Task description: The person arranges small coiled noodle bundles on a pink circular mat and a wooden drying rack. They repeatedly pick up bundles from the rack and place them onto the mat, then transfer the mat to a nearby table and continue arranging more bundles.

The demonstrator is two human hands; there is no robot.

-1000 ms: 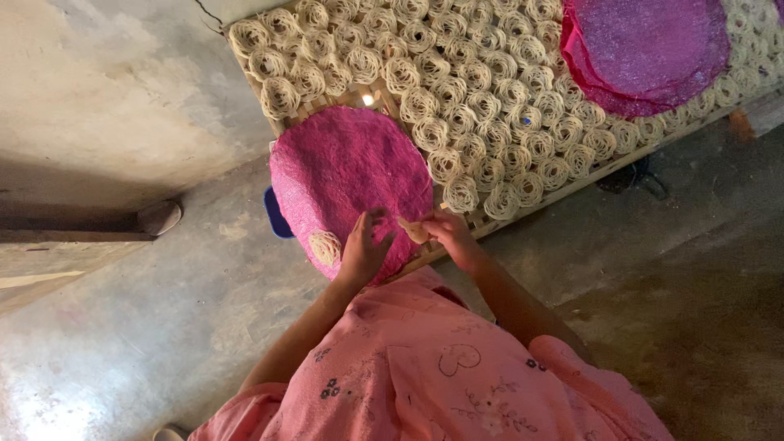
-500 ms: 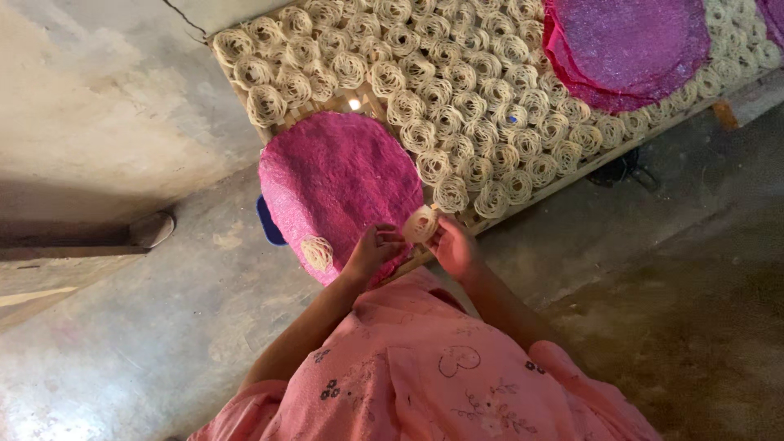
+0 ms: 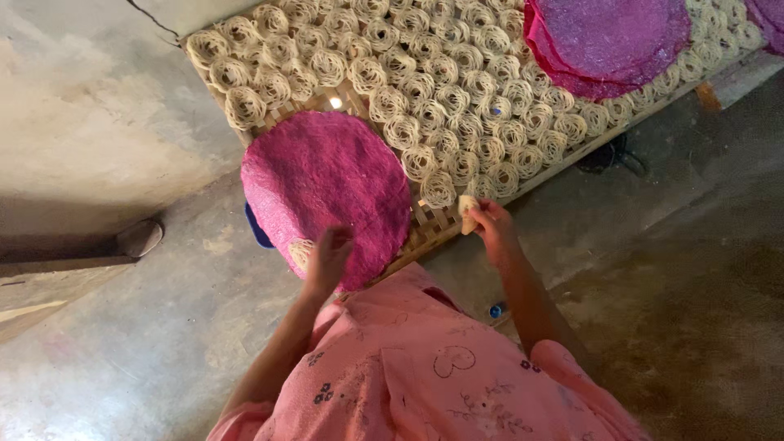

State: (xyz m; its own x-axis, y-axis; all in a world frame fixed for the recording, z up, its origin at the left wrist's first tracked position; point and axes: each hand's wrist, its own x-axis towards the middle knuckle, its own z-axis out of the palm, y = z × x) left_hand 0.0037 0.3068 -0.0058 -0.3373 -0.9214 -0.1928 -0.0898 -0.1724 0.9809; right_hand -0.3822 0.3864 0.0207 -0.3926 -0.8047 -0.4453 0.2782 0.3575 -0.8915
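Note:
A slatted bamboo rack (image 3: 433,224) carries several pale noodle coils (image 3: 445,106) laid in rows. A round pink woven mat (image 3: 327,184) lies over its near left corner. My left hand (image 3: 328,257) rests on the mat's near edge, fingers curled and blurred, beside one pale coil (image 3: 300,253) that peeks out there. My right hand (image 3: 492,224) is at the rack's front edge. It pinches a small pale noodle coil (image 3: 466,214) just below the nearest row. My pink patterned sleeves and top fill the bottom of the view.
A stack of purple-pink round mats (image 3: 608,41) lies on the rack's far right. A blue object (image 3: 257,233) shows under the near mat. A dark item (image 3: 608,155) sits under the rack, and a small blue cap (image 3: 496,310) is on the concrete floor. A wall rises at left.
My hands were together at the rack's front edge. Now they are apart: the left has gone left onto the pink mat, and the right has moved right with the pale coil.

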